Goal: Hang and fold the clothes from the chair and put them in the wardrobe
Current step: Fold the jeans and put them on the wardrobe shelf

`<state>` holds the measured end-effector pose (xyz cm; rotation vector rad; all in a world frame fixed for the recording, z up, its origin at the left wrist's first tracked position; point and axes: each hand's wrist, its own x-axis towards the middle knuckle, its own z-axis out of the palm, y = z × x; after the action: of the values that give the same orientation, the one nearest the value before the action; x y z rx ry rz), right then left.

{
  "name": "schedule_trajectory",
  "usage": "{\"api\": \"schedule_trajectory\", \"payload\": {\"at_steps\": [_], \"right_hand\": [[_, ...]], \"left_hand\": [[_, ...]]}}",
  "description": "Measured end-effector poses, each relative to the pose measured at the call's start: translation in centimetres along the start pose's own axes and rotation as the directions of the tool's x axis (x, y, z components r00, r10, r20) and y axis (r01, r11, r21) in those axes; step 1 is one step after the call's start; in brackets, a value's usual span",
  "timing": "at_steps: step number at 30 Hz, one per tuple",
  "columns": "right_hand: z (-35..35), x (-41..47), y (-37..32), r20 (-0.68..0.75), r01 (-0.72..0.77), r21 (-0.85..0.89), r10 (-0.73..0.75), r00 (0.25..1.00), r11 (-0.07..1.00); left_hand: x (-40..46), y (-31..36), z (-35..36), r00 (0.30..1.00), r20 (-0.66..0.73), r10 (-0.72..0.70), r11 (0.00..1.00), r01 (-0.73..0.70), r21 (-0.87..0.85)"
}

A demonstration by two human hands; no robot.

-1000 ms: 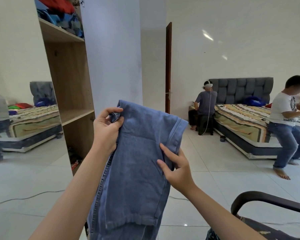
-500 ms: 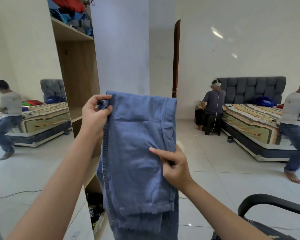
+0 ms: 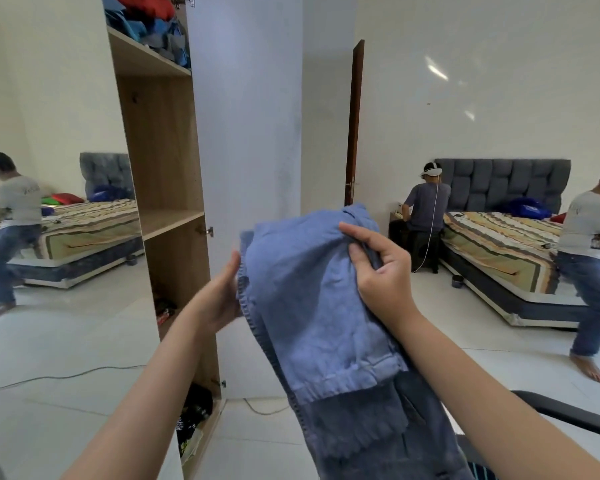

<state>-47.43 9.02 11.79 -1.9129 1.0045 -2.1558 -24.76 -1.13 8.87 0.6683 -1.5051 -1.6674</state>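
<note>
1. Folded blue denim trousers point(image 3: 312, 306) were held at centre frame, in front of the open wooden wardrobe point(image 3: 163, 168).
2. A fold at the upper edge was pinched by the right hand point(image 3: 378, 271).
3. The left edge was supported by the left hand point(image 3: 222, 296); whether its fingers were curled could not be told.
4. The fold could be lost if the hanging lower layers slipped from so narrow a hold.

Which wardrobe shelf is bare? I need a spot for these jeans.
The middle shelf of the wardrobe looks bare; the top shelf holds piled clothes.
</note>
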Motion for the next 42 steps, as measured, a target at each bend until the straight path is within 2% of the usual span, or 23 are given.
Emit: {"api": "schedule_trajectory", "payload": {"at_steps": [3,5,7,9,14,17,18,20,22,25,27,29,32,33,34,36,38,40,42], "right_hand": [[-0.8,0.4,0.8,-0.064,-0.032,-0.042,0.029,0.998,0.999],[-1.4,0.2,1.5,-0.085,-0.077,-0.056,0.073,0.994,0.995],[-2.0,-0.4,2.2,-0.083,-0.118,-0.078,0.111,0.990,0.990],[-2.6,-1.1,2.9,-0.072,-0.156,-0.094,0.150,0.986,0.983],[-3.5,-2.2,3.6,-0.020,-0.212,-0.083,0.211,0.977,0.974],[-3.5,-2.3,3.5,-0.027,-0.213,-0.070,0.212,0.977,0.974],[-3.4,-2.3,3.4,-0.036,-0.208,-0.067,0.206,0.978,0.976],[-3.2,-2.1,3.3,-0.055,-0.188,-0.068,0.185,0.981,0.980],[-3.1,-1.8,3.2,-0.066,-0.165,-0.076,0.161,0.985,0.983],[-3.2,-1.4,3.5,-0.067,-0.152,-0.100,0.146,0.987,0.983],[-3.5,-1.3,3.7,-0.081,-0.153,-0.118,0.144,0.986,0.981],[-4.0,-1.2,4.0,-0.122,-0.158,-0.123,0.143,0.982,0.980],[-4.2,-1.3,4.4,-0.176,-0.179,-0.106,0.158,0.972,0.978],[-4.2,-1.4,4.6,-0.192,-0.190,-0.094,0.169,0.967,0.977],[-4.1,-1.5,4.7,-0.211,-0.201,-0.082,0.180,0.961,0.976],[-4.1,-1.5,4.9,-0.248,-0.221,-0.062,0.199,0.948,0.973],[-4.2,-1.4,5.0,-0.263,-0.232,-0.059,0.209,0.942,0.971],[-4.3,-1.3,5.1,-0.255,-0.235,-0.072,0.209,0.944,0.969],[-4.4,-1.3,5.3,-0.248,-0.233,-0.091,0.205,0.947,0.968]], "left_hand": [[0.0,-2.3,0.0,0.996,0.042,-0.079,0.996,0.077,0.046],[-0.1,-2.4,0.8,1.000,0.018,0.010,0.999,-0.011,0.039],[0.1,-2.2,1.3,0.994,-0.083,0.075,0.995,-0.080,-0.061],[0.1,-1.7,1.1,0.979,-0.107,0.175,0.972,-0.189,-0.141],[-0.3,0.8,0.7,0.953,-0.058,0.299,0.949,-0.303,-0.087],[-0.1,1.3,0.4,0.951,0.061,0.304,0.950,-0.297,-0.098],[-0.2,1.5,0.4,0.954,0.116,0.277,0.961,-0.272,-0.054],[-0.2,1.8,0.0,0.962,0.199,0.189,0.966,-0.218,0.136],[-0.4,2.2,-0.3,0.966,0.243,0.085,0.930,-0.165,0.330],[-0.5,2.0,-0.5,0.965,0.262,-0.005,0.895,-0.113,0.432],[-0.7,1.6,-0.3,0.964,0.266,0.018,0.920,-0.120,0.372],[-0.5,0.5,-0.3,0.966,0.233,0.113,0.966,-0.162,0.203],[-0.7,-0.9,0.9,0.963,0.044,0.267,0.961,-0.262,-0.082],[-0.8,-1.3,1.2,0.957,0.011,0.291,0.951,-0.288,-0.110],[-0.8,-1.5,1.5,0.948,0.037,0.316,0.945,-0.311,-0.106],[-1.0,-1.4,1.3,0.927,0.160,0.338,0.938,-0.345,0.019],[-0.9,-1.0,1.0,0.922,0.253,0.292,0.907,-0.351,0.232],[-0.8,-0.8,0.8,0.935,0.263,0.237,0.855,-0.329,0.402],[-0.8,-0.7,0.6,0.955,0.239,0.177,0.854,-0.270,0.445]]}}
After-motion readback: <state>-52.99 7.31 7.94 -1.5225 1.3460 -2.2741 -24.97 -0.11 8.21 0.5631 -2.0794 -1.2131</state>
